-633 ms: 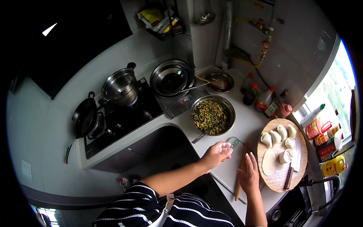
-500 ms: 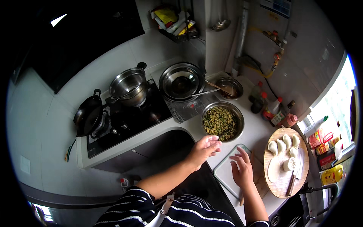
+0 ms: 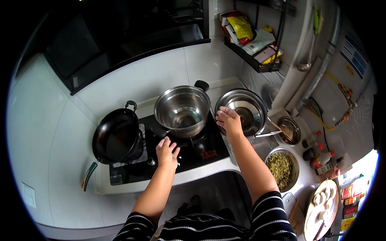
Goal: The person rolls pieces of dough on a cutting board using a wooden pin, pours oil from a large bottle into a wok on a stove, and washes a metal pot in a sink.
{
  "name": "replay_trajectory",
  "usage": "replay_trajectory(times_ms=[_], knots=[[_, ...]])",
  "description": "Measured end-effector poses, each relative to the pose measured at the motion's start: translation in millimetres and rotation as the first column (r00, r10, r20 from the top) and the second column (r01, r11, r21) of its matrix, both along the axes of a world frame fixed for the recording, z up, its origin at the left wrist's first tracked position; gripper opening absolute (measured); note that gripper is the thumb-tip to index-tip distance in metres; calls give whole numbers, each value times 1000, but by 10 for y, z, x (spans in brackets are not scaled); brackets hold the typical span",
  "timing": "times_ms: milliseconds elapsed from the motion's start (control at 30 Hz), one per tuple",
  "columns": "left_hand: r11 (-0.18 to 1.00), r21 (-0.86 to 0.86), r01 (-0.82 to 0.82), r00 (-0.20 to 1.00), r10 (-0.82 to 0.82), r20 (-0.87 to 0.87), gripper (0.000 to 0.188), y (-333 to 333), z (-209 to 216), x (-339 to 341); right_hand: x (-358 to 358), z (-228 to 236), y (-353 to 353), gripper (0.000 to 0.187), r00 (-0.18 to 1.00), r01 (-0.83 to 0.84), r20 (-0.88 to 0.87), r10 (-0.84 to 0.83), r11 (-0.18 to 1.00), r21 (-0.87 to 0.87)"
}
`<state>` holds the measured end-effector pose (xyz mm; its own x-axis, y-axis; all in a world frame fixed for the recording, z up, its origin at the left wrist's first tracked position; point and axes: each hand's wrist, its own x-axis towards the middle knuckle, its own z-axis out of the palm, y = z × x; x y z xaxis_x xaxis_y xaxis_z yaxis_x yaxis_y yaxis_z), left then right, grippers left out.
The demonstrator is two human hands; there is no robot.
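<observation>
A stainless steel pot (image 3: pixel 164 109) with black handles sits on the black cooktop (image 3: pixel 134 173). My left hand (image 3: pixel 167 153) is just below the pot's near left side, open, its fingers apart and holding nothing. On the pot's other side, my right hand (image 3: pixel 229 120) is raised with loosely bent fingers, open and holding nothing that I can see. Behind it stands a wide metal basin (image 3: pixel 257 105), partly covered by the hand in this view; whether they touch I cannot tell. A black wok (image 3: pixel 114 134) rests on the left burner.
To the right are a bowl of chopped filling (image 3: pixel 279 170), a small metal bowl (image 3: pixel 295 124) with a wooden utensil, and several sauce bottles (image 3: pixel 321 158). A round board (image 3: pixel 311 225) holds dumplings. A rack of packets (image 3: pixel 251 56) hangs above; the counter edge (image 3: pixel 201 173) curves nearby.
My view has swung left toward the cooktop. Both hands have gone from beside the filling bowl and the tray to either side of the pot.
</observation>
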<state>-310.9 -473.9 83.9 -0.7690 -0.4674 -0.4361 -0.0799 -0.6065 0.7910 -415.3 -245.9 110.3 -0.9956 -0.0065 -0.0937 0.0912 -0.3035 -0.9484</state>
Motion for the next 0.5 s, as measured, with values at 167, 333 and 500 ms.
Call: replay_trajectory(times_ms=[167, 333, 500], knots=[[998, 6, -55, 991, 54, 126, 73, -255, -14, -359, -1298, -267, -216, 46, 990, 140, -22, -138, 971, 194], [987, -32, -155, 981, 158, 115, 46, -236, -54, -511, -1846, -271, -472, 45, 989, -43, 149, 27, 993, 109], [989, -111, -93, 989, 104, 101, 33, -238, 20, -501, -2282, -690, -394, 22, 977, -86, 176, 120, 978, -192]])
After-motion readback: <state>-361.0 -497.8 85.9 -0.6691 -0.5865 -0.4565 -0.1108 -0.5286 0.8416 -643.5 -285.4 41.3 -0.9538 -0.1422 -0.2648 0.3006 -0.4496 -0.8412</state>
